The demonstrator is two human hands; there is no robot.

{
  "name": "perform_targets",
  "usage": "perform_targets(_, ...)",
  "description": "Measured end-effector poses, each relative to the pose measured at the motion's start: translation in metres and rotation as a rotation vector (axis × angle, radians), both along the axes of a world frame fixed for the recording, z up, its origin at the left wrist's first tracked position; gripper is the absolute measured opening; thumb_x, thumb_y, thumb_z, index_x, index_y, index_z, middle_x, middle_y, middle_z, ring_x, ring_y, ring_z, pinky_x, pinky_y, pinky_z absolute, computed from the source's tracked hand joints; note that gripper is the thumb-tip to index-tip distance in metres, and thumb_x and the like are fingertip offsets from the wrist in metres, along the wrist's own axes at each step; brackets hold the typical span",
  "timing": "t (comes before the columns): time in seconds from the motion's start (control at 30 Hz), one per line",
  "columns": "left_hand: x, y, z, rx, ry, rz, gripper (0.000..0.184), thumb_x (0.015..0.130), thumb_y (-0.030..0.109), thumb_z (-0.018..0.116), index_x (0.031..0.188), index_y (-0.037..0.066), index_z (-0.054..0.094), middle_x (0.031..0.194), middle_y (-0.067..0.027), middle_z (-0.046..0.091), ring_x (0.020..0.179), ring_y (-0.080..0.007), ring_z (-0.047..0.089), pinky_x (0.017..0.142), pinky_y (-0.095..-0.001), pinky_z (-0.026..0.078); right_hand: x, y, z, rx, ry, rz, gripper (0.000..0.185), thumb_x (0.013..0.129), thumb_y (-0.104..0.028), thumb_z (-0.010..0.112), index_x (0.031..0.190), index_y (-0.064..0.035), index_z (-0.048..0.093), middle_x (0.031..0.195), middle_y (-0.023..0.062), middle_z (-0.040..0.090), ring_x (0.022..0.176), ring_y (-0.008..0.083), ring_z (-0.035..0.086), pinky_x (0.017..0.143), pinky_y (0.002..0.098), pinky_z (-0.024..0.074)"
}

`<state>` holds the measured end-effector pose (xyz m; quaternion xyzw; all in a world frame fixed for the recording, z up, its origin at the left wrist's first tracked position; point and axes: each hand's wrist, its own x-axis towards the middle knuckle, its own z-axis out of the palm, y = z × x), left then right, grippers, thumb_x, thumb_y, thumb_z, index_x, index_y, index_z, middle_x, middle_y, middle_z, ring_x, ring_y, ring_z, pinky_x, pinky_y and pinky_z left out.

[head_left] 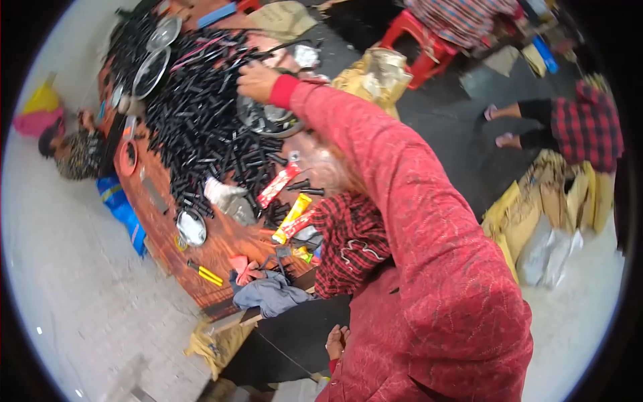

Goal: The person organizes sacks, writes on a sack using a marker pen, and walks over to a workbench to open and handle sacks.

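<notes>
My right hand (258, 82), in a red sleeve, reaches across the table to a large pile of small black tube-like pieces (201, 120). Its fingers are bent down at the pile beside a round metal dish (258, 119); anything between them is hidden. Low beside my body hangs my left hand (336, 342), its fingers loosely curled and apart, holding nothing visible. Red wrapper strips (279, 184) and a yellow wrapper (293, 217) lie on the near side of the pile. A red-and-black checked cloth (353, 244) is close to my body.
The reddish wooden table (177, 264) also holds yellow-handled pliers (205, 273), a grey cloth (271, 293) and clear lids (151, 71). One person (80, 153) sits at the far left; another (586, 127) is at the right. A red stool (415, 47) and brown sacks (536, 201) stand nearby.
</notes>
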<state>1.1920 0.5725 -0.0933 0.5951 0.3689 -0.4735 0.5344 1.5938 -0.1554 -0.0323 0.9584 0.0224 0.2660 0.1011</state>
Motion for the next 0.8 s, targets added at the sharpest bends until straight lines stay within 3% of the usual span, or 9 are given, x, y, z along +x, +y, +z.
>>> perform_targets(0.13, 0.042, 0.006, -0.007, -0.073, -0.019, -0.105, 0.04, 0.092, 0.021, 0.059, 0.127, 0.003, 0.048, 0.115, -0.0194, 0.06, 0.102, -0.029, 0.059, 0.091, -0.0415, 0.049, -0.033, 0.027, 0.048, 0.099, 0.03, -0.185, 0.005, 0.069, -0.023, 0.062, 0.072, -0.0194, 0.064, 0.078, -0.0023, 0.061, 0.086, 0.0188, 0.056, 0.074, 0.0385, 0.04)
perform_targets(0.23, 0.073, 0.004, -0.005, -0.179, -0.051, -0.169, 0.039, 0.092, 0.022, 0.06, 0.124, 0.003, 0.049, 0.111, -0.0176, 0.061, 0.098, -0.0247, 0.059, 0.088, -0.038, 0.05, -0.071, 0.056, 0.083, 0.6, 0.042, -0.143, 0.018, 0.066, -0.02, 0.059, 0.081, -0.0121, 0.063, 0.069, 0.0138, 0.064, 0.067, 0.0346, 0.064, 0.058, 0.0491, 0.0472)
perform_targets(0.33, 0.101, 0.006, -0.009, -0.222, -0.032, -0.398, 0.038, 0.092, 0.022, 0.059, 0.124, 0.003, 0.05, 0.11, -0.0167, 0.061, 0.095, -0.0222, 0.059, 0.085, -0.0356, 0.049, -0.128, 0.106, 0.117, 0.981, 0.012, -0.148, 0.023, 0.072, -0.027, 0.055, 0.082, -0.0089, 0.064, 0.076, 0.0164, 0.066, 0.071, 0.0365, 0.064, 0.061, 0.0477, 0.0497)
perform_targets(0.4, 0.126, 0.0, -0.013, -0.257, -0.02, -0.571, 0.037, 0.092, 0.021, 0.059, 0.123, 0.003, 0.05, 0.11, -0.016, 0.062, 0.093, -0.0205, 0.059, 0.084, -0.034, 0.049, -0.19, 0.148, 0.145, 1.646, 0.056, 0.106, 0.021, 0.075, -0.021, 0.056, 0.075, -0.0032, 0.068, 0.072, 0.0105, 0.068, 0.064, 0.0172, 0.065, 0.056, 0.0336, 0.0507)
perform_targets(0.47, 0.14, -0.008, -0.015, -0.292, 0.003, -0.737, 0.037, 0.093, 0.021, 0.059, 0.123, 0.003, 0.05, 0.109, -0.0154, 0.062, 0.091, -0.0188, 0.059, 0.082, -0.0324, 0.049, -0.253, 0.193, 0.146, 1.927, -0.086, 0.156, 0.022, 0.079, -0.017, 0.052, 0.085, 0.0003, 0.065, 0.07, 0.0066, 0.066, 0.06, 0.0136, 0.06, 0.052, 0.0286, 0.047)
perform_targets(0.53, 0.14, -0.039, 0.006, -0.307, 0.028, -0.908, 0.034, 0.093, 0.018, 0.057, 0.122, 0.001, 0.05, 0.105, -0.0124, 0.063, 0.086, -0.0145, 0.058, 0.078, -0.0279, 0.048, -0.31, 0.236, 0.128, 2.039, -0.3, 0.192, 0.018, 0.082, -0.018, 0.054, 0.079, -0.0027, 0.063, 0.066, 0.005, 0.063, 0.05, 0.009, 0.051, 0.044, 0.0242, 0.0402)
perform_targets(0.6, 0.124, -0.074, 0.036, -0.307, 0.039, -1.024, 0.033, 0.094, 0.017, 0.056, 0.122, 0.0, 0.05, 0.104, -0.0113, 0.063, 0.085, -0.0142, 0.058, 0.078, -0.0274, 0.048, -0.381, 0.275, 0.094, 2.131, -0.285, 0.3, 0.026, 0.093, -0.026, 0.05, 0.076, -0.0069, 0.055, 0.057, -0.0016, 0.05, 0.041, 0.0047, 0.037, 0.037, 0.0224, 0.028)
perform_targets(0.7, 0.097, -0.125, 0.062, -0.525, 0.0, -1.231, 0.036, 0.095, 0.019, 0.053, 0.125, 0.001, 0.048, 0.105, -0.0112, 0.062, 0.088, -0.0161, 0.059, 0.082, -0.03, 0.049, -0.499, 0.353, 0.096, 2.488, -0.394, -0.022, 0.026, 0.096, -0.034, 0.048, 0.093, -0.0092, 0.056, 0.06, -0.0075, 0.041, 0.044, 0.0006, 0.031, 0.038, 0.0188, 0.0227)
perform_targets(0.8, 0.042, -0.188, 0.107, -0.588, -0.093, -1.289, 0.047, 0.096, 0.03, 0.052, 0.131, 0.001, 0.043, 0.113, -0.0129, 0.06, 0.1, -0.0208, 0.058, 0.089, -0.0351, 0.047, -0.574, 0.414, 0.058, 2.586, -0.483, -0.114, 0.033, 0.097, -0.04, 0.047, 0.1, -0.0087, 0.055, 0.062, -0.0088, 0.037, 0.047, 0.0002, 0.024, 0.039, 0.0184, 0.0189)
